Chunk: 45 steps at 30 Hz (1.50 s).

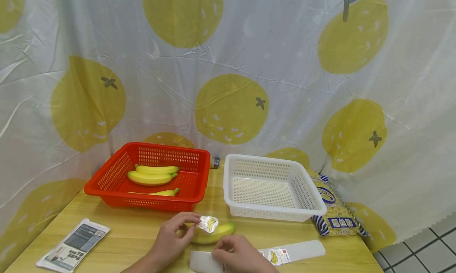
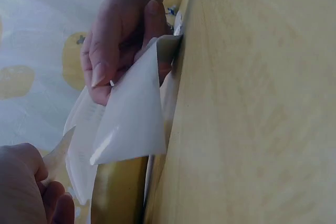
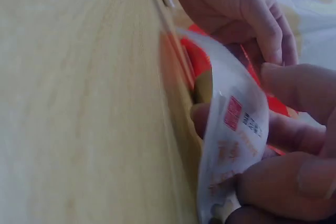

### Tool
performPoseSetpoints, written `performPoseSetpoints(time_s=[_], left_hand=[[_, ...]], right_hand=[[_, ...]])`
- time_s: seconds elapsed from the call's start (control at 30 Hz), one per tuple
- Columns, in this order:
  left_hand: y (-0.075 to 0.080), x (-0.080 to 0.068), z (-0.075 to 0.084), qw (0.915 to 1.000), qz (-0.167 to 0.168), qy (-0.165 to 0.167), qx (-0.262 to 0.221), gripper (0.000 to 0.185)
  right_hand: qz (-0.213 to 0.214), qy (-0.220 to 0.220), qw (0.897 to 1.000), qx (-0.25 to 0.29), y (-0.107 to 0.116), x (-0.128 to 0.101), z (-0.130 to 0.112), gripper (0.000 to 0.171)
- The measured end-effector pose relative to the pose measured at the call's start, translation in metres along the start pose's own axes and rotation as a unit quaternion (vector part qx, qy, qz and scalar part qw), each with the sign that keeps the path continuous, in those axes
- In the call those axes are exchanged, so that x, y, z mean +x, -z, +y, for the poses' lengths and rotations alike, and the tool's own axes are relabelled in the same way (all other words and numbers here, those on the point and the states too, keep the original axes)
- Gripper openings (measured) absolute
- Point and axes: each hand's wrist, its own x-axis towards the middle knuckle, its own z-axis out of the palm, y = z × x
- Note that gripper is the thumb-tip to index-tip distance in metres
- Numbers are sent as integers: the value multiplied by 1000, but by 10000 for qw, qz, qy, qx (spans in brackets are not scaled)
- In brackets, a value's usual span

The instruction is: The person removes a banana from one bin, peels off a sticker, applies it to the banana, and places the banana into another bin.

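My left hand [image 1: 174, 234] pinches a peeled banana-picture sticker [image 1: 212, 225] at its left edge, between thumb and forefinger. In the head view the sticker overlaps a yellow banana [image 1: 223, 230] that lies on the table behind both hands. My right hand [image 1: 246, 254] grips a white backing strip of labels [image 1: 303, 251], with thumb and fingers on either side of it. The strip's bare end [image 2: 134, 111] bends away from the fingers in the left wrist view. Red and orange print shows on the curved strip [image 3: 239, 124] in the right wrist view.
At the back left, a red basket [image 1: 204, 186] holds several bananas [image 1: 151, 178]. A white basket [image 1: 274, 214] stands to its right, beside a yellow printed bag [image 1: 336, 209]. A flat grey-and-white packet [image 1: 75, 245] lies at the left. A lemon-print curtain [image 1: 231, 59] hangs behind the table.
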Motion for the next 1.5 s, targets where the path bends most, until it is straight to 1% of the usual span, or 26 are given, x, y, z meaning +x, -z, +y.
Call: performPoseSetpoints(time_s=[0.07,0.17,0.23,0.33,0.4,0.47,0.57,0.63,0.77,0.83,0.87,0.93,1.0,1.1,1.17,1.23,1.33,1.4,1.5], left_hand=[[0,0,0,10000,-14,-24,13,37],[-1,0,0,10000,-14,-75,-12,38],[-1,0,0,9999,-10,-147,-46,41],[-2,0,0,9996,-74,-254,-63,43],[-2,0,0,9993,-170,-337,-57,43],[-2,-1,0,9987,-296,-418,-70,42],[-3,-1,1,9971,-458,-597,-127,43],[-2,-1,1,9959,-524,-722,-151,43],[-2,0,4,9934,-623,-925,-266,41],[-2,0,5,9941,-606,-859,-268,38],[-2,0,6,9950,-551,-797,-237,37],[-3,0,6,9974,-402,-584,-91,37],[-3,0,6,9993,-241,-240,155,38],[-5,-1,5,9988,-97,267,403,37],[-7,-2,4,9974,-98,459,541,31],[-8,-3,2,9967,-112,538,597,26],[-10,-3,1,9959,-74,446,785,25],[-10,-2,1,9952,-33,416,882,28],[-10,-1,1,9944,-36,390,979,29]], right_hand=[[391,-63,9992,-35,0,1,-1,17],[864,-167,9958,260,1,1,-4,22],[1212,-167,9913,492,2,1,-5,25],[1627,-103,9817,986,3,3,-7,28],[1804,-30,9753,1275,3,4,-7,28],[1846,44,9711,1513,2,6,-6,27],[1875,215,9703,1512,-2,9,-4,23],[1958,337,9702,1391,-5,12,-3,21],[2311,654,9663,925,-9,14,-2,12],[2453,888,9632,652,-10,15,-1,5],[2504,1029,9614,497,-10,15,-1,2],[2567,1353,9568,198,-11,15,-1,2],[2604,1633,9516,-19,-11,15,-1,5],[2654,1912,9448,-187,-11,15,-1,5],[2680,2149,9386,-338,-11,16,1,9],[2736,2436,9284,-619,-11,17,4,12],[2863,2913,9056,-1144,-11,20,9,18],[2978,3078,8923,-1429,-11,22,9,19],[3112,3150,8790,-1768,-10,24,10,22]])
